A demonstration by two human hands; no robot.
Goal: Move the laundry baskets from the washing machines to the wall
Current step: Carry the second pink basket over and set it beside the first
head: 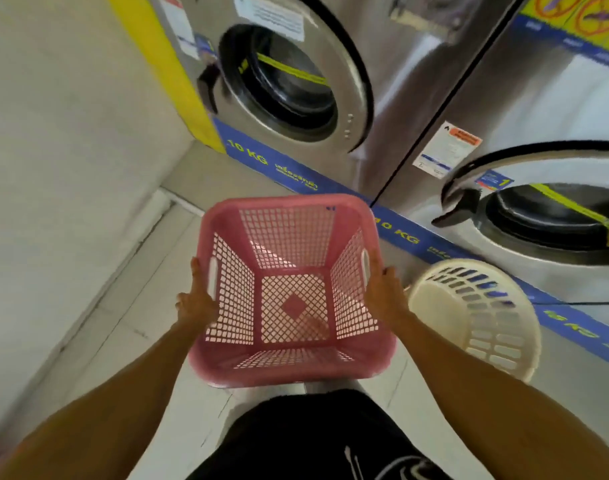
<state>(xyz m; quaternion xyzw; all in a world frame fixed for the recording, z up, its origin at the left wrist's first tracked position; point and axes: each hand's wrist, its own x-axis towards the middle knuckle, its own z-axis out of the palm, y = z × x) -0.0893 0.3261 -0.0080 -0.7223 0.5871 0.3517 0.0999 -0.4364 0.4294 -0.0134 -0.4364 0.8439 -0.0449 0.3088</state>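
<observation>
- Tiled floor runs between a pale wall on the left and two steel washers ahead.
- Left hand and right hand grip opposite rim sides of the empty pink basket, fingers wrapped at its handle slots; it looks lifted off the floor, near the washers.
- White basket sits at the right washer's foot.
- Judged early: neither basket is at the wall yet.
</observation>
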